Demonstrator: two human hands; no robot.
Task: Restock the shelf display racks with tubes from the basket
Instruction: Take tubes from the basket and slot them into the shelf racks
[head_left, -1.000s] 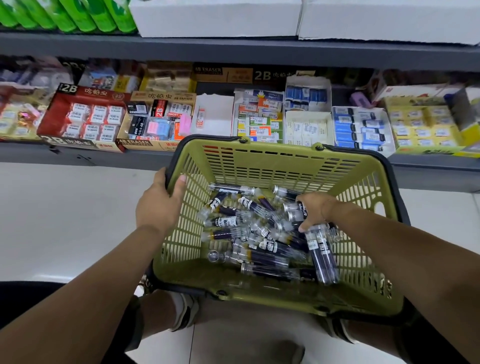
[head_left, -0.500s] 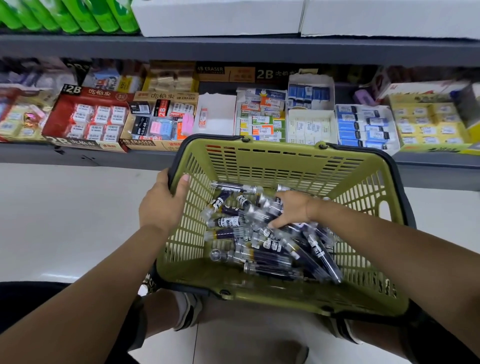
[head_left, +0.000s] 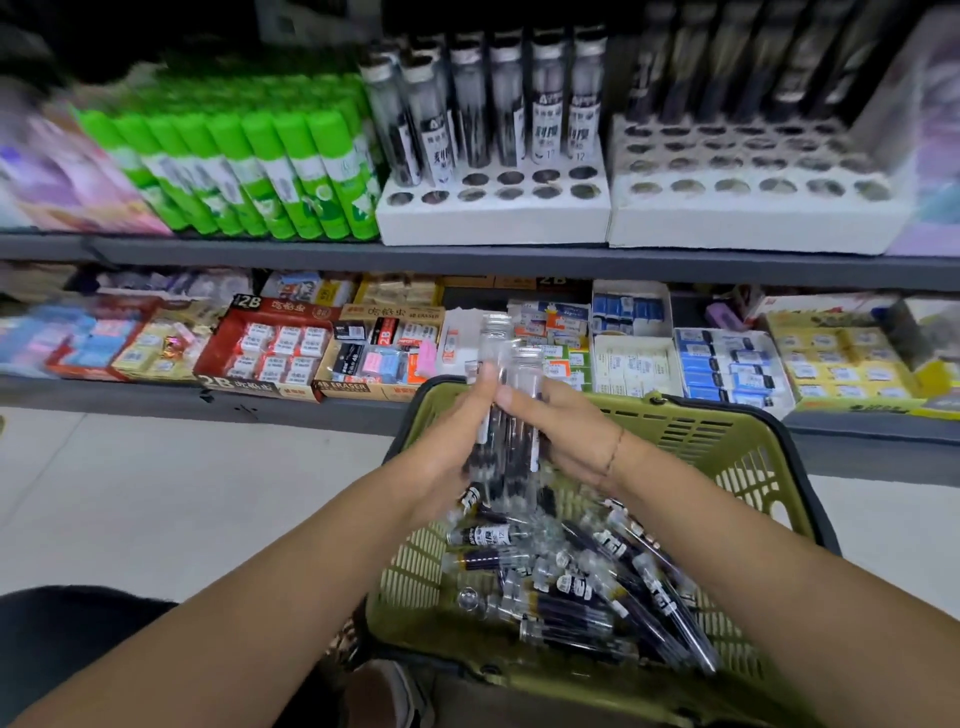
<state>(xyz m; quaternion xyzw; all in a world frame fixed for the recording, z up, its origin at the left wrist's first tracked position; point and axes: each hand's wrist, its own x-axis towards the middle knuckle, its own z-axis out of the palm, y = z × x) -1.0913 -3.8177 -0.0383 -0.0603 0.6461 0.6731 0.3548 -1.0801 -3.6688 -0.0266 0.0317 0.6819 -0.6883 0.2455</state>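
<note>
1. Your left hand (head_left: 449, 447) is at centre frame, against the left side of the bundle. Its fingers stretch up along the glass, but motion blur hides whether they curl round it, so I cannot tell.
2. The held tubes (head_left: 506, 364) stand nearly upright between your two hands, caps up, long axis pointing towards the top of the frame. The left rack (head_left: 493, 218) sits almost straight above them on the upper shelf. Its back rows are filled and its front holes are bare.
3. Your right hand (head_left: 563, 434) pinches the bundle from the right, thumb across the front and fingers wrapped behind. It looks like the hand carrying the load.
4. The basket (head_left: 727, 415) lies below and right, with loose tubes (head_left: 571, 587) heaped flat in it at mixed angles.
5. The right rack (head_left: 753, 223), at upper right, shows mostly bare holes. Both racks lie up and away from your fingers. The tubes' axis already roughly matches the holes, so the next move is probably a lift more than a turn.
</note>
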